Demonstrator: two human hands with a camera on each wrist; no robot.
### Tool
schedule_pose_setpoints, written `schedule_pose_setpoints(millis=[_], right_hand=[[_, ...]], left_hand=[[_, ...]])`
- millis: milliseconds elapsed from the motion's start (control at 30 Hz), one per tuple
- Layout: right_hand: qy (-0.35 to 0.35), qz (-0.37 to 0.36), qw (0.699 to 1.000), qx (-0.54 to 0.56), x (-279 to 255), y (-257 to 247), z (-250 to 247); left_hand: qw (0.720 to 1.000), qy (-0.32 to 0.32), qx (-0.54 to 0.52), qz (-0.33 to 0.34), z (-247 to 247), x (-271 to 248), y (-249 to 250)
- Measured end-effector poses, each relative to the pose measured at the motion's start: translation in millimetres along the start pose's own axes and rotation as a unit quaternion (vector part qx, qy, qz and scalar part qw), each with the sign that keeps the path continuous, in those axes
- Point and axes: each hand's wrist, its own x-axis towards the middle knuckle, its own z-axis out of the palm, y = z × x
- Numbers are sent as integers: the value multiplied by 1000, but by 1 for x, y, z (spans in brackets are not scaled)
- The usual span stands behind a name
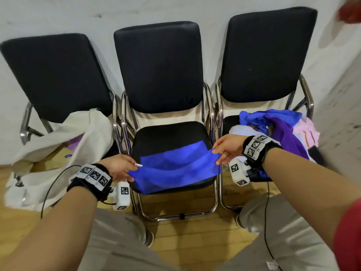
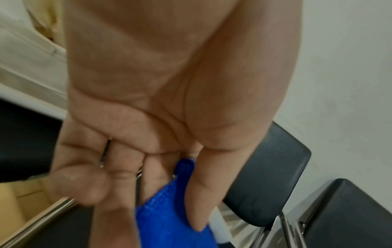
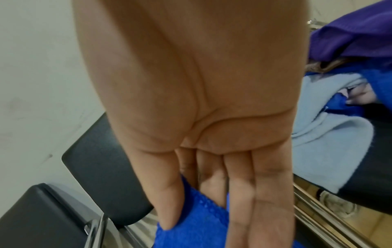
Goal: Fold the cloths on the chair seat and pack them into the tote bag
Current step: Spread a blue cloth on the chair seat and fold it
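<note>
A bright blue cloth (image 1: 175, 169) lies spread over the front of the middle chair seat (image 1: 156, 135). My left hand (image 1: 125, 169) pinches its left corner between thumb and fingers; the wrist view shows the blue cloth (image 2: 165, 218) under my thumb. My right hand (image 1: 224, 151) pinches the right corner, held slightly above the seat, with the blue cloth (image 3: 201, 223) between thumb and fingers. The cream tote bag (image 1: 64, 149) slumps open on the left chair. A pile of cloths (image 1: 277, 126), blue, purple, pink and pale blue, sits on the right chair.
Three black padded chairs with chrome frames stand in a row against a white wall. The middle chair's backrest (image 1: 160, 65) rises behind the cloth. Wooden floor (image 1: 185, 241) and my knees are below. A cable (image 1: 267, 222) hangs from my right wrist.
</note>
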Motion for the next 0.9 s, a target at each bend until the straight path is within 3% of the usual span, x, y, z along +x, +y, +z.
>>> schedule_pose_setpoints(millis=[200,433,900], right_hand=[[40,27,999,7,26,7,5],[144,-24,989,31,70,17,8],[282,-69,951,-109,156,17,12]], left_hand=[[999,35,28,-2,5,27,-17],[993,114,-34,24,9,70,-28],[966,244,-30,80,23,147,-31]])
